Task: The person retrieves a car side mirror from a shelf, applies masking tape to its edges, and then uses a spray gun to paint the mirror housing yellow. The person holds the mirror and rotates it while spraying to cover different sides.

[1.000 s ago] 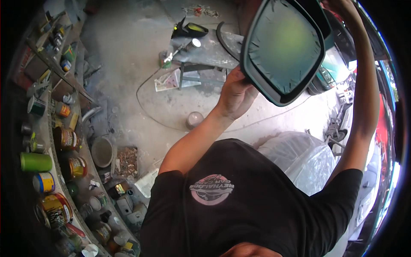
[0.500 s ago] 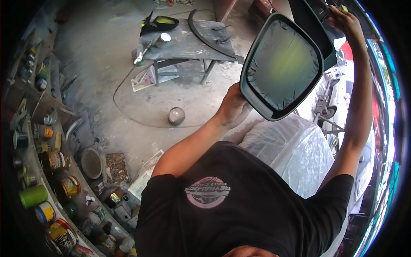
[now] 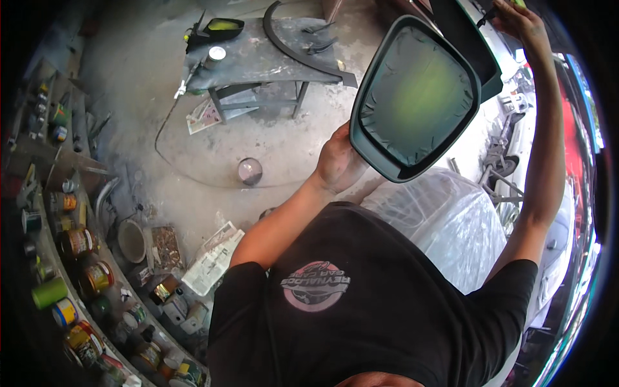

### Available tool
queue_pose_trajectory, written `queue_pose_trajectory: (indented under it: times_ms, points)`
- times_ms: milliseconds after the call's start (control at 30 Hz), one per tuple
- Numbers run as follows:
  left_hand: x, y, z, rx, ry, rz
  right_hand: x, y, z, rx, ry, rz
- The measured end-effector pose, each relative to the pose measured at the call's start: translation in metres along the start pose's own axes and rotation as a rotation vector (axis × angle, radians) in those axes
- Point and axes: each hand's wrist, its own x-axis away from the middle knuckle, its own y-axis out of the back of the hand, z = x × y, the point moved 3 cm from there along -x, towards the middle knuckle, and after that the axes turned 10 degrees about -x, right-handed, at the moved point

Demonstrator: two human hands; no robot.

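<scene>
A dark car side mirror (image 3: 416, 97) is held up in front of me, its glass covered with a film wrinkled at the edges and showing a yellow-green patch. My left hand (image 3: 340, 158) is closed on the lower left edge of the housing, the fingers mostly hidden behind it. Higher up at the right, my right hand (image 3: 519, 22) is raised beside the mirror's dark mounting arm (image 3: 464, 45). Its fingers are curled around something dark and thin, with a yellow-green bit showing at the top edge; what it is I cannot make out.
A low workbench (image 3: 258, 61) carries another mirror housing (image 3: 222, 27), a spray gun with a white-lidded cup (image 3: 215, 57) and a curved black trim strip (image 3: 277, 35). A hose (image 3: 161, 145) and a round can (image 3: 250, 171) lie on the floor. Shelves of paint cans (image 3: 77, 242) line the left; plastic sheeting (image 3: 438, 226) covers something right.
The whole view has shifted, so the bench and floor things sit farther left and higher. The mirror and both hands appear slightly left and higher, with both grips kept.
</scene>
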Motion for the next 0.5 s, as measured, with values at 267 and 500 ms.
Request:
queue_pose_trajectory:
  times_ms: [267, 500]
  points:
    - [0.001, 0.052, 0.023, -0.079, -0.028, -0.16, 0.001, -0.022, -0.093, -0.206, -0.097, -0.075]
    - [0.008, 0.069, 0.009, -0.162, -0.069, -0.244, -0.002, -0.078, -0.155, -0.315, -0.281, -0.047]
